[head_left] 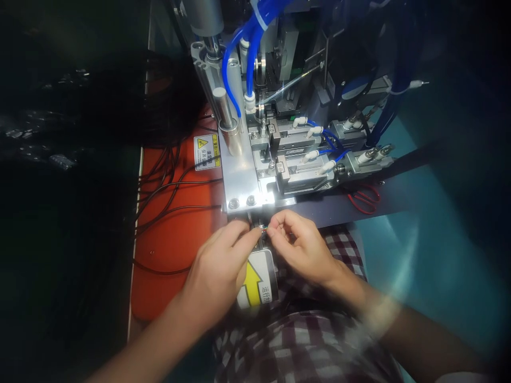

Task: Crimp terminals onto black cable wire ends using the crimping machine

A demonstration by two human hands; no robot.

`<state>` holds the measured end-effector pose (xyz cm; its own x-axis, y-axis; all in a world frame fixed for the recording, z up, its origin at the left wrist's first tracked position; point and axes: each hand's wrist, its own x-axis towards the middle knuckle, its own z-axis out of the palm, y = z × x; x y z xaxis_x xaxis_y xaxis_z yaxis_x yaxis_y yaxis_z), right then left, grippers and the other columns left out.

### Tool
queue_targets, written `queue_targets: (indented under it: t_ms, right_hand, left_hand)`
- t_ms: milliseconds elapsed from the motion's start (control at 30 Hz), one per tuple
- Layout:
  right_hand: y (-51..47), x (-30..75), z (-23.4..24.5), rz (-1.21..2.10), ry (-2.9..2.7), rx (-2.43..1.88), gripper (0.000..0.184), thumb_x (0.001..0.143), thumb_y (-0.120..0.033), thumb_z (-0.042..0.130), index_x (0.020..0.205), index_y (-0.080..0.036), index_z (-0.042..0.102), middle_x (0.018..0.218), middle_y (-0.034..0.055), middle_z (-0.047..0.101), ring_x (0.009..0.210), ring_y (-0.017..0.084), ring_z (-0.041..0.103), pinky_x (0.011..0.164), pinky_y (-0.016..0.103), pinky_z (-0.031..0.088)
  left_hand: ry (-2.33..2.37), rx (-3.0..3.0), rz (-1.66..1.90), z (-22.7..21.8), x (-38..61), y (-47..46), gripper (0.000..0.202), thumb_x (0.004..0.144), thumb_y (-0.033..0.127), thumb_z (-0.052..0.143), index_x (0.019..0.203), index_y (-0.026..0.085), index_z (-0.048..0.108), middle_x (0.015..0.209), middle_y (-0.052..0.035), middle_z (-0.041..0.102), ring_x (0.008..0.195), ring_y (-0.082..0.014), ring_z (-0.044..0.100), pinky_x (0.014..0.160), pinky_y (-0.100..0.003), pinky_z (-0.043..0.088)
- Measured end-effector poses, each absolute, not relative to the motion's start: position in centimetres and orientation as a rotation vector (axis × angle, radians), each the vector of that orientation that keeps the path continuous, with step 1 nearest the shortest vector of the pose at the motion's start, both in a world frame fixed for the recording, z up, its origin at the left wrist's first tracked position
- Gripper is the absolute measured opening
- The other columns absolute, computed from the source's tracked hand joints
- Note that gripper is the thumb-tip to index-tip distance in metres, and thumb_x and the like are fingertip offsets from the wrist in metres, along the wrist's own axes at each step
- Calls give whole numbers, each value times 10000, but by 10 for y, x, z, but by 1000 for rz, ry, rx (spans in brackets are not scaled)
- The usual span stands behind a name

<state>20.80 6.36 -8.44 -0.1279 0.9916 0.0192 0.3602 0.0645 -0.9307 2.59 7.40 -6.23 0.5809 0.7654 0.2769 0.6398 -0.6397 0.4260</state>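
My left hand (219, 268) and my right hand (301, 247) meet just below the front edge of a metal machine plate (239, 181). Both hands pinch a tiny part (263, 230) between their fingertips; it looks like a wire end with small coloured strands, too small to name. Under the hands a white label with a yellow arrow (255, 282) sits on a dark block. My checked clothing (303, 340) fills the bottom of the view.
A pneumatic machine with blue hoses (239, 48), steel cylinders (223, 109) and small slides (299, 165) stands behind the hands. Black cables (171, 181) run over an orange surface (171, 250) at left. Red-handled scissors (365, 199) lie at right. A yellow warning sticker (207, 151) is beside the plate.
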Motion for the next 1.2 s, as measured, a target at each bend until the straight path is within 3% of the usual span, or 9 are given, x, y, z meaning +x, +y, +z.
queue_targets:
  t_ms: [333, 567, 867, 1100, 1200]
  right_hand:
    - [65, 212, -83, 759, -1900, -1385, 86, 883, -183, 493, 804, -194, 524, 729, 13, 556, 624, 134, 517, 606, 277, 421]
    - [65, 207, -79, 1228, -1493, -1471, 112, 886, -236, 506, 781, -200, 521, 603, -32, 501, 523, 115, 470, 484, 240, 391]
    - [64, 198, -80, 1179, -1318, -1519, 104, 843, -253, 567, 771, -180, 586, 644, -15, 547, 520, 104, 468, 477, 233, 371]
    - [66, 193, -75, 1531, -948, -1595, 144, 825, -295, 560, 738, -180, 547, 487, -79, 422, 403, 79, 358, 387, 214, 272]
    - [67, 193, -72, 1514, -936, -1541, 181, 815, -349, 598, 786, -171, 587, 518, -73, 447, 426, 82, 373, 402, 221, 295]
  left_hand:
    - [1167, 2526, 623, -61, 27, 74, 307, 846, 0, 440, 1042, 94, 656, 895, -101, 631, 807, -181, 621, 680, -273, 550]
    - [1164, 2537, 632, -61, 27, 75, 314, 847, 2, 421, 1036, 113, 646, 900, -94, 625, 825, -175, 620, 703, -277, 554]
    - [1166, 2520, 645, -62, 27, 74, 307, 845, 4, 428, 1024, 101, 658, 886, -100, 624, 815, -177, 619, 693, -275, 558]
    - [1164, 2531, 659, -62, 27, 74, 306, 845, 2, 427, 1021, 98, 658, 874, -95, 624, 781, -169, 612, 660, -264, 553]
    - [1165, 2532, 662, -62, 28, 75, 306, 849, 5, 421, 1018, 108, 655, 868, -87, 620, 765, -160, 604, 647, -254, 545]
